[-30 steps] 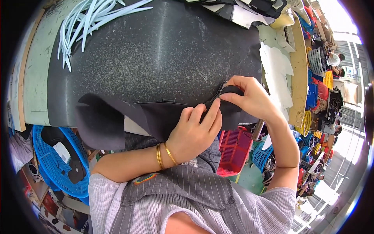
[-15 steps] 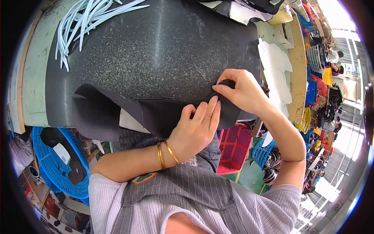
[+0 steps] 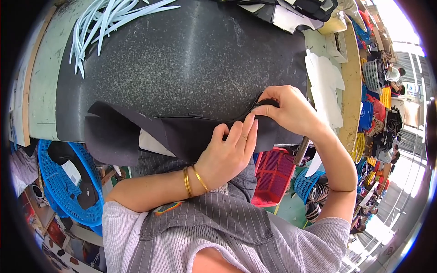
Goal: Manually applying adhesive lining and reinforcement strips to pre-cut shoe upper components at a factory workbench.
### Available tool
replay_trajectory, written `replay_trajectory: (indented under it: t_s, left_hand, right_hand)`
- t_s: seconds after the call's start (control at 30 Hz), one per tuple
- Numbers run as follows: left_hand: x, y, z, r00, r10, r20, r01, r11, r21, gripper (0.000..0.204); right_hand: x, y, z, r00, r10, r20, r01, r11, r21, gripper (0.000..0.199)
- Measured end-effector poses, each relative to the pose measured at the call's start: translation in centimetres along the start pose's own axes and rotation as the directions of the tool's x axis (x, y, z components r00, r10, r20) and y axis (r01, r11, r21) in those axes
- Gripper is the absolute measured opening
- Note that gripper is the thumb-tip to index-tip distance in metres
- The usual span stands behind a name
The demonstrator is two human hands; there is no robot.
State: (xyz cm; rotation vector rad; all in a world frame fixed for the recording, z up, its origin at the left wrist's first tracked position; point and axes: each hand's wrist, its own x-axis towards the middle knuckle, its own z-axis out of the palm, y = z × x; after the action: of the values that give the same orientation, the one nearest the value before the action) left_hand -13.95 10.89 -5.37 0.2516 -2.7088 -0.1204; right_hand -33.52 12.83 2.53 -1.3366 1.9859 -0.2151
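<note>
A black piece of sheet material lies along the near edge of the dark table mat, its left end curled up and its lower part hanging over the edge. My left hand rests on it with fingers stretched out and fingertips pressing close to the seam. Just to the right, my right hand pinches the folded edge of the same piece between thumb and fingers. A pale patch shows beneath the curled end. What the right fingertips cover is hidden.
Pale blue strips lie at the far left of the mat. White cut sheets lie at the right, black and white pieces at the back. A blue basket and red basket stand below. Distant people sit at far right.
My right hand has shifted slightly, lifting and folding the edge of the black piece near the left fingertips. The left hand stays nearly in place. The whole view has tilted a little.
</note>
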Motion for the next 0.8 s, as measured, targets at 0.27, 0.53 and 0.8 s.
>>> replay_trajectory:
  t_s: [0.27,0.53,0.8]
  left_hand:
    - [0.1,-0.2,-0.1,0.999,0.043,0.02,-0.044,0.999,0.017,0.045]
    - [0.2,0.2,0.1,1.0,-0.018,-0.017,0.017,0.999,-0.038,0.041]
    - [0.4,0.4,-0.7,0.999,-0.023,0.04,0.024,1.0,-0.014,0.044]
  right_hand:
    - [0.2,0.0,1.3,0.987,-0.096,-0.129,0.1,0.994,0.03,0.015]
    - [0.7,2.9,2.9,0.82,-0.498,-0.281,0.482,0.866,-0.13,0.013]
    - [0.5,2.9,2.1,0.827,-0.51,-0.236,0.432,0.845,-0.314,0.026]
